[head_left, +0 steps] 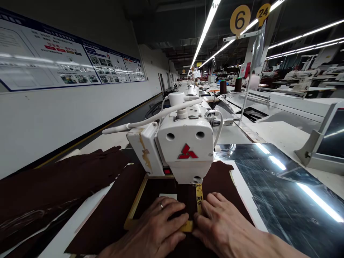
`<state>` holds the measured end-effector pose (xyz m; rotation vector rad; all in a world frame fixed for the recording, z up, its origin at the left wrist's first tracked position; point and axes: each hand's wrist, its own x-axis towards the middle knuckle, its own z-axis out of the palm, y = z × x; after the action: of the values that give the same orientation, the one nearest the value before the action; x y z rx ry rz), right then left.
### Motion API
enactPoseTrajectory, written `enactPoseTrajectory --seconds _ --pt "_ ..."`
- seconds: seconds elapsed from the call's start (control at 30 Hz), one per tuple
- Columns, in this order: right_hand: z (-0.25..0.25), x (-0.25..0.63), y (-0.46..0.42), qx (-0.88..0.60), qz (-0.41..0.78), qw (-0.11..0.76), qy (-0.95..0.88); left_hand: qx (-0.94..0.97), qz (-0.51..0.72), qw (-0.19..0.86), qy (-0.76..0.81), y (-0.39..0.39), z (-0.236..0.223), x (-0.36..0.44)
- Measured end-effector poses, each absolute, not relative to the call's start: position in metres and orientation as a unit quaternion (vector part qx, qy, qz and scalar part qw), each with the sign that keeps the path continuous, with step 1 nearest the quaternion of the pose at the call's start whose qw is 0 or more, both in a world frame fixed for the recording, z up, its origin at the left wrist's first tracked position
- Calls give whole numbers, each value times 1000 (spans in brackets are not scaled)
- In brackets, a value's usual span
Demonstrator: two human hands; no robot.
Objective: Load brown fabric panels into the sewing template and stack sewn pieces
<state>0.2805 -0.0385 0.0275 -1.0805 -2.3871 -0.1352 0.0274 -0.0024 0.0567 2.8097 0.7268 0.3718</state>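
Observation:
A yellow frame [137,200] lies on dark brown sheet material [104,211], which looks like leather, under the head of a white sewing machine [185,143]. My left hand [156,222] is over the frame's near bar, with the bar showing between index finger and thumb. At the near right corner my right hand [217,222] is closed against the side bar, which bears black handwriting. A small white piece [168,196] shows inside the frame, partly behind my left fingers. The machine head hides the needle and the frame's far right part.
More dark brown material [53,179] is heaped on the left. A shiny dark plate [279,190] covers the table's right side, below a screen [333,132]. Two thread cones [223,87] stand behind, and a white wall [67,114] runs along the left.

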Motion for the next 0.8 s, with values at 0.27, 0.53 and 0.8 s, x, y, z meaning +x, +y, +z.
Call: enactPoseTrajectory --seconds 0.27,0.53,0.8 --pt "27 283 -26 -418 -67 222 -878 957 114 84 253 13 56 33" --pt "40 297 -34 -419 -46 201 -884 961 89 56 256 27 49 40" --pt "39 307 -41 -411 4 196 -890 955 125 55 262 37 50 48"
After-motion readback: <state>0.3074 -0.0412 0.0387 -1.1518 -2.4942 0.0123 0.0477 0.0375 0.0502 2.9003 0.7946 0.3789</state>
